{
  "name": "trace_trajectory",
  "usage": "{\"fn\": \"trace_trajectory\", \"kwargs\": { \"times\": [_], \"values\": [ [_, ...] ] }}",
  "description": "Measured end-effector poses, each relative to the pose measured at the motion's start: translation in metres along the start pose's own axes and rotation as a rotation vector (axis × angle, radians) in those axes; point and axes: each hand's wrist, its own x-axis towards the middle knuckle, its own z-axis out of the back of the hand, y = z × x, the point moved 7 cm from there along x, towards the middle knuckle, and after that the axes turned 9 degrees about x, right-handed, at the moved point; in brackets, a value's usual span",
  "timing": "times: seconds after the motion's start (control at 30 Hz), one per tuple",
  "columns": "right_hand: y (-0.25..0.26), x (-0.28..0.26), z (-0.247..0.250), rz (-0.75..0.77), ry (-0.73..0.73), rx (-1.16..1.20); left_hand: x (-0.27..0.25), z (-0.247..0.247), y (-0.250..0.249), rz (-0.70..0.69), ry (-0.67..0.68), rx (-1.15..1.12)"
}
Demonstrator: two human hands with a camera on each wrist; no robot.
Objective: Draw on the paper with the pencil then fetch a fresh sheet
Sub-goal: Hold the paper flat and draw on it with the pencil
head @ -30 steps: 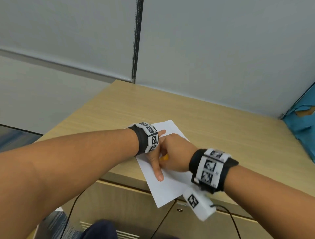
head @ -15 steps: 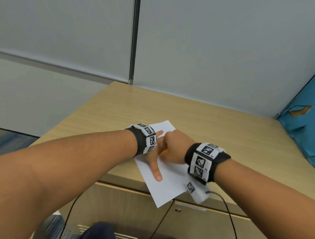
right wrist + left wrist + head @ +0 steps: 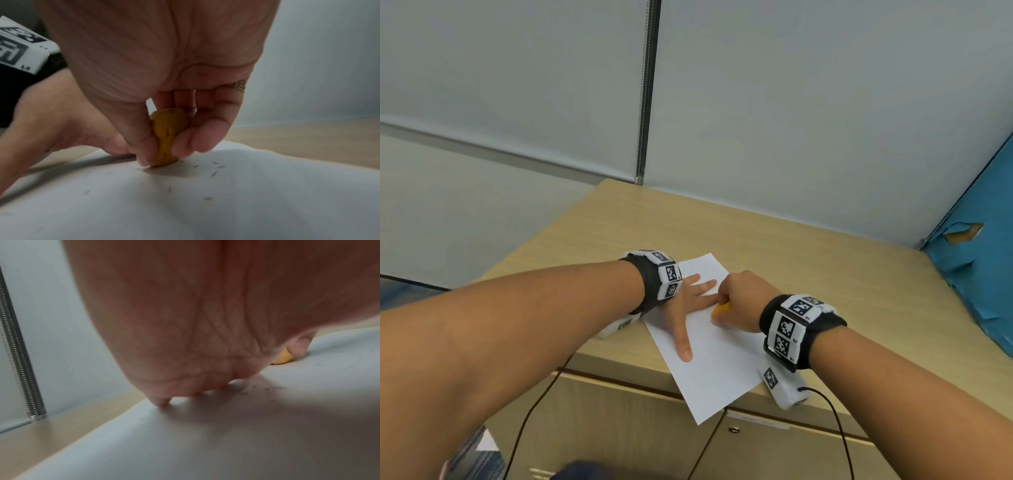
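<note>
My left hand [image 3: 681, 310] lies flat on the paper [image 3: 717, 373], with the fingers straight and spread, and it presses the sheet down on the wooden cabinet top [image 3: 825, 274]. The near corner of the sheet hangs over the front edge. My right hand [image 3: 743, 301] pinches a small yellow eraser [image 3: 167, 138] between the thumb and the fingers, and its lower end touches the paper just beside my left fingers. Around it I see many small dark crumbs [image 3: 213, 173] on the sheet, so I judge that I am now rubbing out marks. I cannot find the pencil in any view, and no clear drawn lines show on the paper; maybe they are too faint to see. I think the drawing part is already behind me or is being corrected. What is left is to put the eraser away and to fetch a fresh sheet. No second sheet shows on the top.
</note>
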Motion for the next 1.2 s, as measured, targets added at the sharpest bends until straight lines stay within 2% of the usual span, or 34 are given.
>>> {"fn": "trace_trajectory", "kwargs": {
  "times": [0.17,0.5,0.7,0.83,1.03,1.13,1.2],
  "values": [
    [-0.009,0.004,0.004,-0.014,0.025,0.026,-0.020,-0.005,0.015,-0.031,0.020,-0.056],
    [-0.021,-0.021,-0.013,0.004,0.054,0.017,-0.026,-0.008,0.031,-0.018,-0.092,-0.211],
    [-0.017,-0.029,-0.004,0.042,0.028,0.109,-0.034,-0.003,0.012,0.054,-0.122,-0.154],
    [-0.014,-0.029,-0.008,0.040,0.049,0.091,-0.046,0.001,-0.006,0.089,-0.157,-0.110],
    [-0.025,-0.034,-0.008,-0.109,-0.018,0.345,-0.052,-0.013,-0.002,0.113,-0.083,-0.123],
    [-0.018,-0.041,-0.014,-0.128,0.042,0.495,-0.047,-0.023,0.009,0.115,-0.037,-0.158],
    [-0.009,-0.040,-0.014,-0.081,0.093,0.493,-0.040,-0.025,0.016,0.087,-0.040,-0.168]
  ]
}}
